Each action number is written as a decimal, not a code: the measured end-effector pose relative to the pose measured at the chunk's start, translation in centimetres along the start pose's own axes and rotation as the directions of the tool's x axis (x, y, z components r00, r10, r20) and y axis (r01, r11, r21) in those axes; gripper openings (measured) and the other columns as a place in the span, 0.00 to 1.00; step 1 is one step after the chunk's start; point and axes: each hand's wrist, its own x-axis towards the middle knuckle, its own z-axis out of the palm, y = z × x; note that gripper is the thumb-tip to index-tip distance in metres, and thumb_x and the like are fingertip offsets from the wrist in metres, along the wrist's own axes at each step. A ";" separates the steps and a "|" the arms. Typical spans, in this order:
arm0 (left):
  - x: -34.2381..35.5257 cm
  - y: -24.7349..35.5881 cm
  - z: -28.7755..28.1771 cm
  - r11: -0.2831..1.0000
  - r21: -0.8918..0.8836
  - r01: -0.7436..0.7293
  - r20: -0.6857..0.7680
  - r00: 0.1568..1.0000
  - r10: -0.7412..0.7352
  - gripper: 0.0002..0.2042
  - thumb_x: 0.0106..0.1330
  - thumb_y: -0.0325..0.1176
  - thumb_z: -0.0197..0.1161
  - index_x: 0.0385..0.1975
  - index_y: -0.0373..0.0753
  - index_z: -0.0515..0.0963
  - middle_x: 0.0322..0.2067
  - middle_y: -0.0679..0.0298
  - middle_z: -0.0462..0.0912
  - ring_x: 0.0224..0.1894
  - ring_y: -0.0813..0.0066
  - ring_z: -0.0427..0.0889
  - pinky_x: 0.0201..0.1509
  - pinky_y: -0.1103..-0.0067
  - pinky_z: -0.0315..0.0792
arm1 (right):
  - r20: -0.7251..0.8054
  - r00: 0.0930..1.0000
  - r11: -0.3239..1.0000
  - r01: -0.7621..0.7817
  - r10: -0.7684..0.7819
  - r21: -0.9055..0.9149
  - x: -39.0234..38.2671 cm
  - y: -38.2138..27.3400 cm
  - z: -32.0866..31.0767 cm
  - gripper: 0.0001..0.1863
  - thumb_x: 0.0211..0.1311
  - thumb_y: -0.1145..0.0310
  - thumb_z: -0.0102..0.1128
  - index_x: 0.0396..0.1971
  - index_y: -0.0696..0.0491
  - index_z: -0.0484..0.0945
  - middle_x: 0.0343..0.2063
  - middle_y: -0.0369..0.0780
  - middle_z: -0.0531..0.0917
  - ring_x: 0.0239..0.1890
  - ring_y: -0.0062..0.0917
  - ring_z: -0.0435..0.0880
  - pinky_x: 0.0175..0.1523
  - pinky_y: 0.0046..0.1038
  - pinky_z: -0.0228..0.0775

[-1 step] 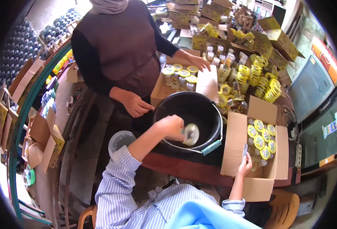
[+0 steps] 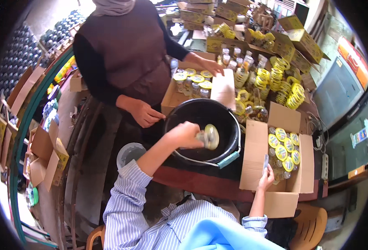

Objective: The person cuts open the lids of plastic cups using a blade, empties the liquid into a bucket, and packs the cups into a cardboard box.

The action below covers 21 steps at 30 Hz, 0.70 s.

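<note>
Over the black bucket, my left hand is closed round a small clear bottle with a wide yellowish round end, tilted on its side and slightly blurred. My right hand pinches a small flat grey strip at the inner edge of an open carton on the right. Inside that carton stand several bottles with round yellow-and-green tops. The exact kind of the strip is too small to tell.
Across the table a person rests one hand on another carton of bottles; their other hand is by the bucket's rim. Stacked yellow rings and loose bottles lie at the back right. A grey pail stands left of the bucket.
My left hand has raised the bottle slightly and turned it within the bucket's mouth. My right hand stays at the carton with the strip. The whole view has shifted slightly.
</note>
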 end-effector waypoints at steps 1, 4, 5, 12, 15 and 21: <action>0.3 -0.2 0.1 0.976 -0.216 -0.025 -0.176 0.984 -0.013 0.25 0.45 0.43 0.68 0.38 0.31 0.74 0.32 0.51 0.80 0.32 0.66 0.81 0.35 0.74 0.74 | 0.001 1.000 1.000 0.009 -0.009 0.016 0.0 0.0 -0.1 0.14 0.55 0.73 0.52 0.42 0.60 0.76 0.33 0.37 0.79 0.32 0.18 0.75 0.38 0.19 0.67; 1.5 -0.4 0.8 0.889 -0.342 -0.304 -0.461 0.879 0.123 0.24 0.47 0.42 0.69 0.37 0.29 0.73 0.31 0.51 0.80 0.34 0.65 0.81 0.39 0.77 0.73 | -0.019 1.000 0.999 -0.013 0.013 0.029 -0.1 0.1 0.0 0.13 0.54 0.74 0.53 0.40 0.59 0.77 0.30 0.35 0.79 0.30 0.17 0.74 0.37 0.19 0.67; 1.9 -0.3 0.9 0.885 -0.337 -0.321 -0.458 0.877 0.144 0.24 0.51 0.39 0.67 0.43 0.30 0.70 0.35 0.54 0.79 0.35 0.71 0.80 0.36 0.78 0.74 | -0.037 0.999 1.000 0.003 -0.002 0.026 0.0 0.1 0.2 0.13 0.54 0.74 0.53 0.40 0.59 0.77 0.30 0.35 0.79 0.30 0.17 0.74 0.37 0.19 0.67; 5.7 4.7 0.9 0.749 -0.517 -0.413 -0.488 0.862 0.139 0.27 0.54 0.37 0.64 0.50 0.31 0.61 0.41 0.54 0.74 0.42 0.70 0.77 0.44 0.76 0.72 | 0.092 0.982 0.928 -0.185 0.164 0.324 0.3 -1.3 -0.9 0.14 0.54 0.76 0.54 0.42 0.60 0.76 0.35 0.36 0.79 0.35 0.15 0.73 0.43 0.17 0.63; 9.1 7.7 0.6 0.749 -0.519 -0.411 -0.474 0.868 0.148 0.28 0.55 0.39 0.63 0.52 0.32 0.60 0.42 0.54 0.74 0.47 0.68 0.73 0.48 0.74 0.69 | 0.206 0.916 0.736 -0.401 0.345 0.545 0.5 -2.4 -2.7 0.14 0.55 0.75 0.54 0.43 0.61 0.74 0.33 0.33 0.78 0.34 0.14 0.72 0.42 0.15 0.62; 20.8 11.0 1.9 0.731 -0.580 -0.358 -0.453 0.888 0.075 0.30 0.54 0.39 0.64 0.50 0.30 0.57 0.38 0.52 0.74 0.35 0.73 0.77 0.39 0.79 0.71 | 0.342 0.867 0.684 -0.497 0.362 0.534 0.0 -3.5 -8.7 0.15 0.58 0.71 0.53 0.45 0.55 0.73 0.26 0.29 0.75 0.28 0.11 0.70 0.34 0.15 0.59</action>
